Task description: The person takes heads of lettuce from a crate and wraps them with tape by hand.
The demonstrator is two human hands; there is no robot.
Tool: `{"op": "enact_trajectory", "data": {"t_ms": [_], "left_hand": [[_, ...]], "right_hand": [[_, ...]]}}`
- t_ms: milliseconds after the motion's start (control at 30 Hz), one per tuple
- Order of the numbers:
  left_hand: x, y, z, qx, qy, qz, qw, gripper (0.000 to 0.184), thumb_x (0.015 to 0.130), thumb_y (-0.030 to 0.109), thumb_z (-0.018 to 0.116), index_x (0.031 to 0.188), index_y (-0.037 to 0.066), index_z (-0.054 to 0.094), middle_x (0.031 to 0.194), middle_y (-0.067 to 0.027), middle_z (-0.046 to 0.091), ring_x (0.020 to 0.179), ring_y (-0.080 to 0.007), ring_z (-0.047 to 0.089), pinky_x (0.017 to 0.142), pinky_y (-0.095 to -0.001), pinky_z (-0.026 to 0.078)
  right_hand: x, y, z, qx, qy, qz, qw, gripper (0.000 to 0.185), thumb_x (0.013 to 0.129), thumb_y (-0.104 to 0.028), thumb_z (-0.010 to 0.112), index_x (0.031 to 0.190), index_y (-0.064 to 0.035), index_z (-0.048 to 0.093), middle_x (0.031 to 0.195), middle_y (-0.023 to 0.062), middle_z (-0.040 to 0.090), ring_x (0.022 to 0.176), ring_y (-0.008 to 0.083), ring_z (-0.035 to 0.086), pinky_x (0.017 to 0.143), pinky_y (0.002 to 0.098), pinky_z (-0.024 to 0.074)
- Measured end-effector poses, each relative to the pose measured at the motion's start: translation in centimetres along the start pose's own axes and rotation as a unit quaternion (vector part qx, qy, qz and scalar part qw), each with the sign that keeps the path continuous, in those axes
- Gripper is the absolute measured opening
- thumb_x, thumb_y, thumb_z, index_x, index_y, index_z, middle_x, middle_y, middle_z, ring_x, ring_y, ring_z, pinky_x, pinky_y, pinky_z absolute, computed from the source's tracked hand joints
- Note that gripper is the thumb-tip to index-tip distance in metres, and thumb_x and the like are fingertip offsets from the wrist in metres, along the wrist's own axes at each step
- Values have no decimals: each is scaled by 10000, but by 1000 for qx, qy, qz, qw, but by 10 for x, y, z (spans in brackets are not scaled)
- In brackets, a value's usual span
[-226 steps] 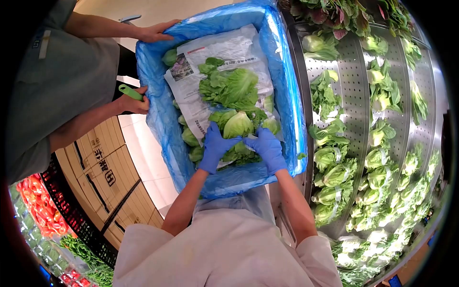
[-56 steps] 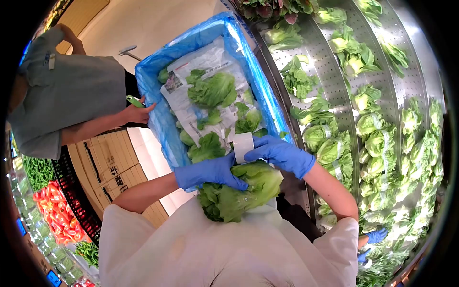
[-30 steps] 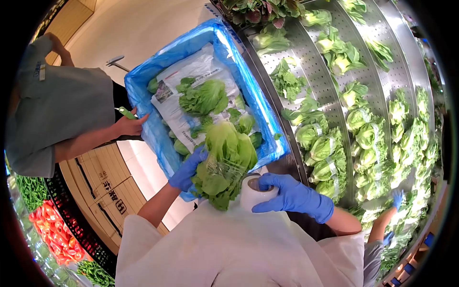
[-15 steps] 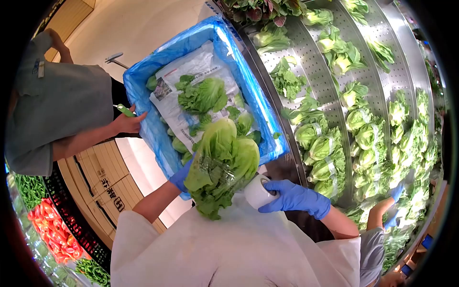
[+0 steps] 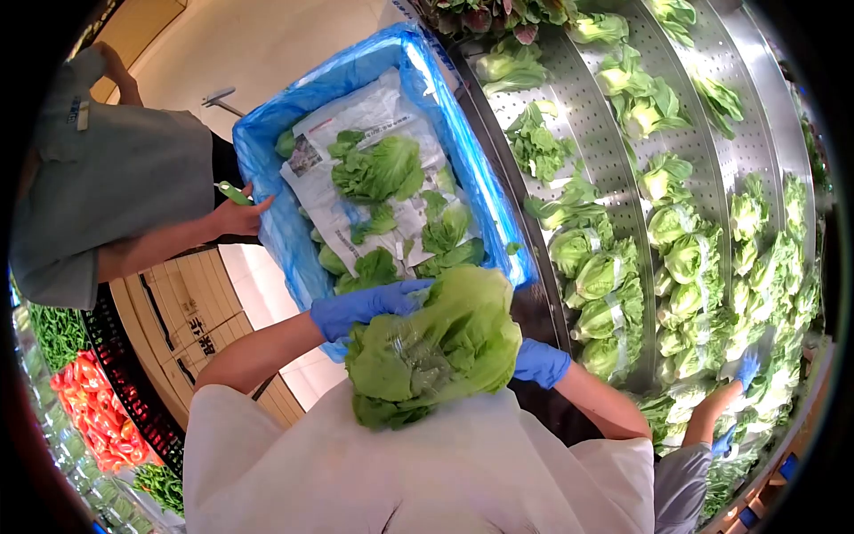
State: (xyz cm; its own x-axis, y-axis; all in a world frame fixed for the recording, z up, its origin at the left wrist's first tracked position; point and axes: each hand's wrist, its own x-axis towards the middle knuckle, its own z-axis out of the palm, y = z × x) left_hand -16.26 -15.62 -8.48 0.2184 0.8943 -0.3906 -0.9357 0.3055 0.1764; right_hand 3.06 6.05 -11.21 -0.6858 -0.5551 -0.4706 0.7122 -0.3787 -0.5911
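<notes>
A large head of lettuce [image 5: 445,329] is held close in front of my white top, with a shiny clear band around its middle. My left hand [image 5: 369,307], in a blue glove, grips it from the far left side. My right hand [image 5: 541,363], also blue-gloved, is at the lettuce's right edge; its fingers are hidden behind the leaves, so what they hold does not show. Just beyond stands a crate lined with blue plastic [image 5: 476,169], holding printed paper [image 5: 316,178] and loose lettuce leaves [image 5: 382,169].
To the right, tiered metal shelves [image 5: 569,98] carry banded lettuces [image 5: 609,276] and leafy greens. At the left, a co-worker's hand [image 5: 238,216] with a green-handled tool is at the crate. Another person's gloved hand [image 5: 747,367] reaches the lower shelves. Red peppers [image 5: 98,414] lie lower left.
The lettuce has come nearer and turned, and my left hand now shows on its far side. My right hand has moved partly behind it; the white roll it held is out of sight.
</notes>
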Motion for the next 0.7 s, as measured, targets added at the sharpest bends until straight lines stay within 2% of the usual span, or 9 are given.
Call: {"op": "enact_trajectory", "data": {"t_ms": [133, 167, 200, 267, 300, 333, 467, 667, 700], "left_hand": [[4, 14, 41, 113, -16, 4, 993, 636, 795, 142, 614, 1343, 59, 302, 1266, -73, 442, 1114, -143, 472, 932, -290, 406], [9, 22, 55, 251, -29, -13, 968, 670, 715, 191, 690, 1286, 51, 368, 1233, -66, 464, 1091, -144, 475, 913, -295, 404], [13, 28, 69, 383, -43, -31, 922, 708, 635, 240, 765, 1229, 43, 434, 1199, -59, 486, 1068, -145, 477, 894, -299, 401], [16, 32, 85, 465, -40, -45, 884, 656, 602, 311, 779, 1127, 40, 493, 1099, -65, 517, 992, -174, 508, 836, -305, 411], [17, 29, 88, 551, -35, -37, 833, 667, 585, 349, 780, 1116, 54, 506, 1082, -71, 514, 982, -191, 515, 832, -308, 411], [17, 27, 88, 632, -29, -28, 774, 679, 568, 387, 781, 1106, 67, 518, 1066, -76, 511, 972, -209, 522, 828, -310, 411], [15, 25, 87, 642, -8, 16, 766, 700, 543, 447, 775, 1090, 87, 529, 1052, -75, 499, 967, -238, 521, 824, -315, 413], [6, 11, 82, 643, 52, 89, 759, 789, 508, 383, 822, 1142, 62, 479, 1111, -79, 476, 997, -220, 509, 846, -315, 406], [1, 11, 84, 593, 95, 75, 796, 852, 515, 376, 827, 1186, 37, 426, 1131, -95, 482, 1021, -212, 500, 870, -314, 403]], "right_hand": [[5, 21, -33, 220, -24, 113, 969, 454, 902, -193, 485, 1306, -28, 357, 1315, 92, 419, 1189, 207, 402, 1001, 347, 333], [14, -41, 10, 453, -202, 62, 866, 357, 918, -85, 370, 1267, -34, 423, 1264, 106, 467, 1125, 182, 470, 987, 328, 355], [12, -37, 7, 454, -202, 60, 865, 357, 918, -85, 370, 1267, -34, 423, 1264, 106, 467, 1125, 182, 470, 987, 328, 355], [9, -27, 0, 333, 30, 109, 936, 369, 907, -84, 395, 1270, -21, 415, 1234, 100, 491, 1076, 162, 504, 934, 290, 402], [11, -24, 0, 176, 34, 51, 983, 357, 891, -76, 422, 1244, -23, 438, 1147, 85, 547, 994, 136, 547, 854, 256, 449], [7, -24, 0, 177, 34, 51, 982, 357, 891, -76, 422, 1244, -23, 438, 1147, 85, 547, 994, 136, 547, 854, 256, 449], [3, -69, 24, 277, 130, 74, 949, 358, 850, -84, 511, 1201, -18, 485, 1095, 51, 576, 954, 115, 564, 815, 244, 464], [6, -96, 51, 142, 232, -11, 962, 324, 826, -154, 595, 1119, -19, 567, 987, 36, 615, 889, 117, 580, 827, 249, 457], [6, -99, 53, 100, 225, -36, 969, 322, 821, -157, 603, 1108, -13, 575, 1029, 42, 592, 922, 125, 563, 851, 252, 438]]}}
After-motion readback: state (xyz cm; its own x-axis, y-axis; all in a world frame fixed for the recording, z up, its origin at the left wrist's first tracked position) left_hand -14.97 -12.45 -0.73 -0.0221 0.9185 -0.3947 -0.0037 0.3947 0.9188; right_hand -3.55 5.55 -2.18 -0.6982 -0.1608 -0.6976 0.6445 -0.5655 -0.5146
